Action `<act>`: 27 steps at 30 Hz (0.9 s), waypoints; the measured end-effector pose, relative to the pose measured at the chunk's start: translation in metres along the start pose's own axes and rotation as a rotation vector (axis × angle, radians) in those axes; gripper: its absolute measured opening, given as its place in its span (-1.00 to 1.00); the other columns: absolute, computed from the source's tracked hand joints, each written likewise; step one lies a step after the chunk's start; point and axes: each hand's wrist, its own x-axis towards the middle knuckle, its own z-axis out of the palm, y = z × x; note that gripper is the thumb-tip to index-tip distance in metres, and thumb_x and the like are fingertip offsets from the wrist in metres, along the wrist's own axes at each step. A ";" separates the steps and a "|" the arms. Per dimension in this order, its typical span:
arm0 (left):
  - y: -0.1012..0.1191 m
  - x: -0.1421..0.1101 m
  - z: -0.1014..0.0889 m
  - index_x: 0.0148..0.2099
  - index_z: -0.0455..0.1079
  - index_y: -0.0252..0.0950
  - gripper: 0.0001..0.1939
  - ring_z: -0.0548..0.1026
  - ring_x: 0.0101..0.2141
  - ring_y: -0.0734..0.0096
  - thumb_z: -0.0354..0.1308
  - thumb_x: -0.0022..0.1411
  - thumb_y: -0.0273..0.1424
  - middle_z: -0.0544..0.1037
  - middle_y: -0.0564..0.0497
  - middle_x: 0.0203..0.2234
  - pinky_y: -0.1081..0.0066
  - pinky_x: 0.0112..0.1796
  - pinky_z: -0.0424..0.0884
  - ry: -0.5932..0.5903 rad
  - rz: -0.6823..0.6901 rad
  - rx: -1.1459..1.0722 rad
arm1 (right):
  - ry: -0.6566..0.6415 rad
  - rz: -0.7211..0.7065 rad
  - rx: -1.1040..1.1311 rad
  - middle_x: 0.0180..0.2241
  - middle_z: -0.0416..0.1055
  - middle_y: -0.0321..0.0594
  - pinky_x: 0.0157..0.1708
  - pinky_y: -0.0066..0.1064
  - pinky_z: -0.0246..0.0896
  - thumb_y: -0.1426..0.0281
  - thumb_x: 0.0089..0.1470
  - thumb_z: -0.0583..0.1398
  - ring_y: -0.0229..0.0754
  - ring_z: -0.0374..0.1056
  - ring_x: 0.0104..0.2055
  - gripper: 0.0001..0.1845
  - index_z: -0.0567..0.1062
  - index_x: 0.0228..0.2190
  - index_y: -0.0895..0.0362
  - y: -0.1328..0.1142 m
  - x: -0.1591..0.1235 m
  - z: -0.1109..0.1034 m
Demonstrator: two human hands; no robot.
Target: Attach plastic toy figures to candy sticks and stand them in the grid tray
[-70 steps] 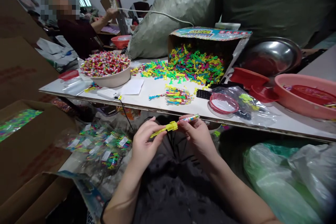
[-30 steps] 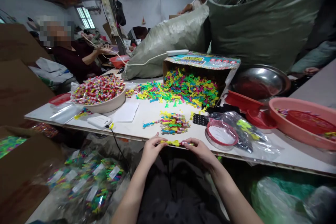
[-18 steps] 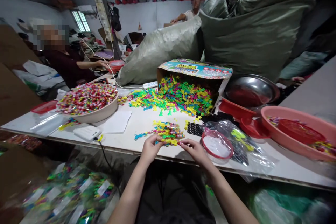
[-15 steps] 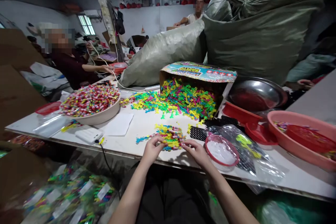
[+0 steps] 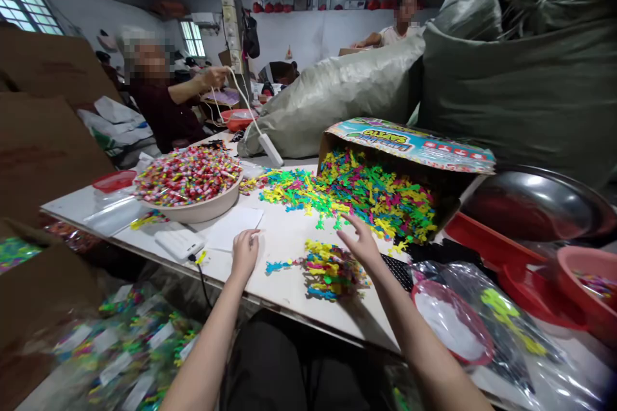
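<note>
On the white table, a stacked bundle of small plastic figures [image 5: 330,270] in yellow, green, blue and pink lies between my hands. One blue figure [image 5: 279,266] sticks out to its left. My left hand [image 5: 245,253] is beside the corner of a white paper sheet [image 5: 234,229], its fingers curled together; whatever they hold, if anything, is hidden. With thumb and fingers apart, my right hand [image 5: 364,245] hovers just above the right end of the bundle, holding nothing. Behind it, a tipped printed carton [image 5: 409,141] spills a heap of loose figures [image 5: 376,196].
At left stands a beige basin [image 5: 207,210] piled with small striped pieces, near a white power bank [image 5: 179,241]. To the right are a red-rimmed basket [image 5: 450,324], plastic bags, red trays [image 5: 501,237] and a steel bowl [image 5: 540,202]. A co-worker [image 5: 164,96] holds a white cable across the table.
Both hands have let go of the bundle. My left hand moved left to the paper, my right hand lifted and opened. The view swung left; the co-worker raised the cable.
</note>
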 end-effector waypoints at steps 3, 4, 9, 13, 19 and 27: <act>0.001 -0.003 0.003 -0.22 0.39 -0.27 -0.79 0.30 -0.16 0.19 -0.05 0.14 -0.43 0.45 -0.07 -0.30 0.23 -0.12 0.27 0.011 -0.004 0.027 | -0.112 -0.056 -0.133 -0.02 0.31 -0.19 0.00 -0.39 0.03 0.28 0.12 -0.06 -0.19 0.17 0.02 -0.60 0.36 -0.06 0.10 -0.026 0.073 0.020; 0.003 -0.003 0.004 -0.23 0.39 -0.27 -0.78 0.30 -0.15 0.19 -0.05 0.14 -0.45 0.45 -0.07 -0.30 0.22 -0.10 0.25 0.010 -0.007 0.044 | -0.142 -0.062 -0.153 -0.03 0.33 -0.21 0.00 -0.41 0.02 0.30 0.12 -0.03 -0.20 0.19 0.01 -0.62 0.37 -0.07 0.09 -0.033 0.098 0.032; 0.002 -0.003 0.003 -0.23 0.39 -0.25 -0.77 0.29 -0.15 0.21 -0.08 0.15 -0.46 0.46 -0.05 -0.27 0.21 -0.07 0.19 -0.003 -0.079 0.156 | -0.273 0.039 -0.319 -0.07 0.37 -0.05 -0.07 -0.30 0.05 0.27 0.01 0.12 -0.01 0.22 -0.02 -0.56 0.38 -0.07 0.18 -0.044 0.186 0.102; 0.001 0.000 0.003 -0.23 0.39 -0.22 -0.76 0.27 -0.13 0.20 -0.08 0.15 -0.47 0.45 -0.03 -0.26 0.18 -0.08 0.18 -0.015 -0.128 0.151 | -0.315 0.085 -0.434 -0.15 0.41 -0.05 -0.09 -0.29 0.02 0.19 -0.06 0.19 0.00 0.23 -0.05 -0.55 0.42 -0.13 0.16 -0.037 0.204 0.137; 0.002 0.002 0.003 -0.23 0.39 -0.21 -0.77 0.25 -0.11 0.18 -0.07 0.14 -0.47 0.45 -0.03 -0.23 0.18 -0.09 0.16 -0.017 -0.164 0.144 | -0.354 0.096 -0.543 -0.25 0.46 -0.14 -0.09 -0.32 -0.05 0.34 0.02 0.10 -0.09 0.27 -0.12 -0.76 0.50 -0.28 0.11 -0.025 0.222 0.135; 0.002 0.000 0.003 -0.23 0.39 -0.21 -0.77 0.24 -0.10 0.16 -0.08 0.15 -0.46 0.44 -0.04 -0.23 0.18 -0.09 0.15 -0.018 -0.172 0.154 | -0.358 -0.004 -0.640 -0.03 0.31 -0.13 -0.05 -0.30 -0.06 0.16 -0.07 0.17 -0.03 0.13 0.01 -0.48 0.35 -0.04 0.05 -0.034 0.211 0.140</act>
